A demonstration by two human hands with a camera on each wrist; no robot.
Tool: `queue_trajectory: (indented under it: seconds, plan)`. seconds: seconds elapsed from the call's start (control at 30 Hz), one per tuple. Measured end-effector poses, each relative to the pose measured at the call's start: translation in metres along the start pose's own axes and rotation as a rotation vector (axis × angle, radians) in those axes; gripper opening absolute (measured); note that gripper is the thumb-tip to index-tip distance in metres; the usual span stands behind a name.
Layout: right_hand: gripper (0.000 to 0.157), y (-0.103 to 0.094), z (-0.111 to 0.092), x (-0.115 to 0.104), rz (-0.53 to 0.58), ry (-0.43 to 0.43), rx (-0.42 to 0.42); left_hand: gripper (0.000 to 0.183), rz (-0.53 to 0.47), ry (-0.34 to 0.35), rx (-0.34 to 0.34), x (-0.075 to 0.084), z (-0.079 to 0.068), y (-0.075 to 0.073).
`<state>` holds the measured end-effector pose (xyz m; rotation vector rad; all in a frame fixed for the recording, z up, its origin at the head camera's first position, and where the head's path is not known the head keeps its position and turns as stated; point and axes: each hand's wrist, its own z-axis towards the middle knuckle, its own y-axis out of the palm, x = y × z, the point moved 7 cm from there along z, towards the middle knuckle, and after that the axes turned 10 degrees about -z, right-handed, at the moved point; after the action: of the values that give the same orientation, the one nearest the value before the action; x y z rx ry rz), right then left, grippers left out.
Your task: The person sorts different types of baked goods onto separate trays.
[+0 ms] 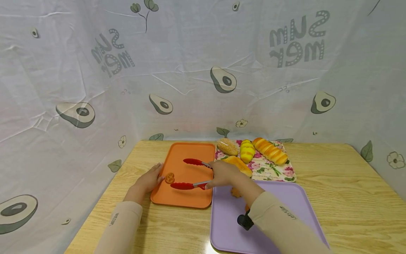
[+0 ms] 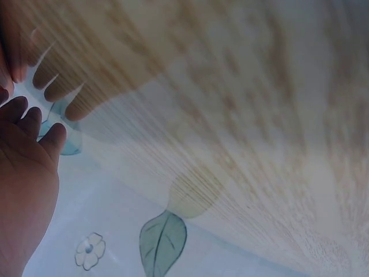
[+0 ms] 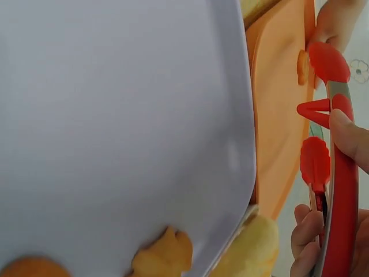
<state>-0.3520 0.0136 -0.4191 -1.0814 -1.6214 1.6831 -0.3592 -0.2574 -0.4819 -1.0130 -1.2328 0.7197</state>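
My left hand (image 1: 149, 180) rests at the left edge of the orange tray (image 1: 190, 148), thumb by the rim and fingers fairly straight; it also shows in the left wrist view (image 2: 31, 161). A small brown pretzel (image 1: 169, 178) lies on the tray near that thumb. My right hand (image 1: 222, 173) grips a pair of red-tipped tongs (image 1: 182, 186) above the tray. The tongs' two tips are spread wide with nothing between them, the nearer one close to the pretzel. In the right wrist view, the right hand's (image 3: 351, 138) thumb and fingers hold the tongs' arms.
A purple tray (image 1: 222, 225) lies at front right, with brown cookie-like pieces (image 1: 236, 192) partly under my right arm. Behind it, a floral tray (image 1: 263, 173) bears several bread pieces, including a long roll (image 1: 269, 151) and a yellow bun (image 1: 247, 151). A printed curtain (image 1: 190, 70) hangs behind the table.
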Motion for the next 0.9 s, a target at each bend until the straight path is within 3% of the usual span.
queue_trajectory:
  seconds: [0.33,0.6,0.9]
  plan:
    - [0.09,0.014,0.009,-0.022,-0.052,0.0,-0.039,0.062,-0.014,-0.014,-0.004,0.0,0.0,0.0]
    - [0.082,0.019,0.014,-0.029,-0.091,0.013,-0.039,0.06,-0.005,0.006,0.01,0.001,0.0,-0.001]
    - [0.077,0.021,0.016,-0.034,-0.1,0.019,-0.044,0.061,-0.001,-0.016,0.007,0.002,0.0,-0.001]
